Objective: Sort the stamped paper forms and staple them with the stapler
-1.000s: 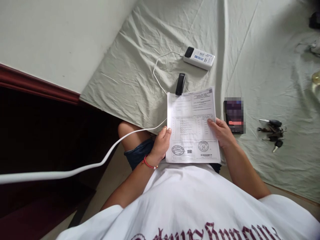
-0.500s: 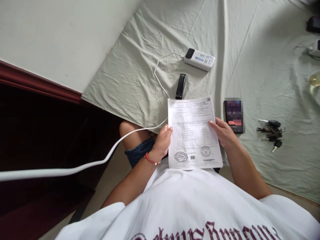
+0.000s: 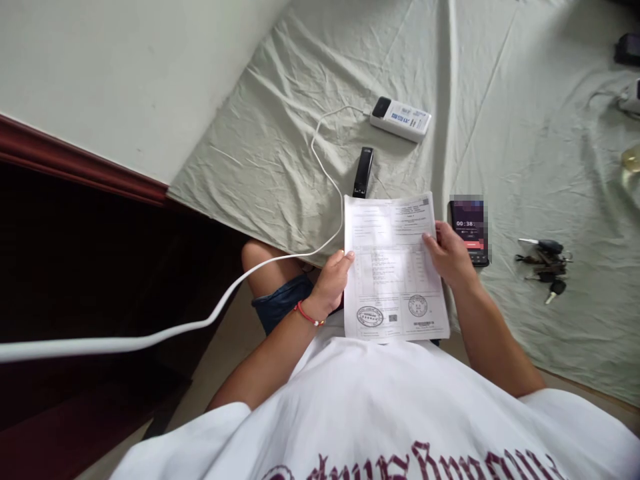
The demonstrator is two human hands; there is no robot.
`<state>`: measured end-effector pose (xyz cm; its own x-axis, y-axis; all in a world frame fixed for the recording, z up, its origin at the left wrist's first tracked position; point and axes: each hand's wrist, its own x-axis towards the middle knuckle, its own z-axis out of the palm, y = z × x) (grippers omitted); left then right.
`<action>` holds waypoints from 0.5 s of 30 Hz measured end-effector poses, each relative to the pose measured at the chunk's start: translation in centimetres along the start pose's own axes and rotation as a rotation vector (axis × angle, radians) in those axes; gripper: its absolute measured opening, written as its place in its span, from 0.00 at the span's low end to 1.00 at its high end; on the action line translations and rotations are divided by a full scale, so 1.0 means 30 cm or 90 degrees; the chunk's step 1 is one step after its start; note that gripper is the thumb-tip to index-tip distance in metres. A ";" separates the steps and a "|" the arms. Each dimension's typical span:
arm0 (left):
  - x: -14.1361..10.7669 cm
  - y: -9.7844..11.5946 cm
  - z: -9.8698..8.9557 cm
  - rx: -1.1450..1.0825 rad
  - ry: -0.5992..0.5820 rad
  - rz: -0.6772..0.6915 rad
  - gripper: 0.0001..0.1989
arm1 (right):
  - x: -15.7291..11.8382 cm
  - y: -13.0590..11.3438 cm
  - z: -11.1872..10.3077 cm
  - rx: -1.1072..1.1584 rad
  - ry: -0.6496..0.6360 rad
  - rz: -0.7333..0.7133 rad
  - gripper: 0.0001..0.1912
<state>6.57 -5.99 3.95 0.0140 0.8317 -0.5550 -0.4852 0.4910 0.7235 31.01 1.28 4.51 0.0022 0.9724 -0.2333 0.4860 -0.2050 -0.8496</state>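
Between my two hands is a printed paper document (image 3: 395,267) with two round ink stamps near its bottom edge; whether it is one sheet or more I cannot tell. My left hand (image 3: 334,283) pinches its left edge, thumb on top. On the opposite edge, my right hand (image 3: 453,253) grips it with the thumb on the printed face and the fingers partly behind. Just beyond the paper's top edge lies a long black object, seemingly a stapler (image 3: 363,172). A phone (image 3: 469,230) with a lit screen lies right beside my right hand.
A pale green cloth (image 3: 540,160) covers the surface. On it are a white power bank (image 3: 401,120) and a bunch of keys (image 3: 547,263). A white cable (image 3: 280,259) runs from the power bank past my left hand toward the lower left.
The document has shifted slightly right, together with my left hand. My right hand has slid a little higher along the edge, with its fingers bent further. The other things stay put.
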 end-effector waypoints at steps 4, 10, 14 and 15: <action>0.003 -0.015 0.018 0.024 -0.032 -0.022 0.23 | 0.049 -0.065 0.000 -0.302 0.148 -0.220 0.26; 0.029 -0.027 0.034 0.024 -0.060 -0.046 0.25 | 0.173 -0.159 0.085 -0.416 -0.010 -0.323 0.21; 0.032 -0.026 0.036 0.023 -0.091 -0.034 0.28 | 0.239 -0.161 0.161 -0.435 -0.101 -0.299 0.22; 0.032 -0.026 0.037 0.024 -0.092 -0.030 0.29 | 0.247 -0.161 0.175 -0.430 -0.114 -0.300 0.22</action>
<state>7.93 -5.29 3.31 0.1632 0.8347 -0.5260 -0.4483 0.5377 0.7141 24.09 8.89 4.39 -0.4428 0.8955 -0.0447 0.8201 0.3844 -0.4238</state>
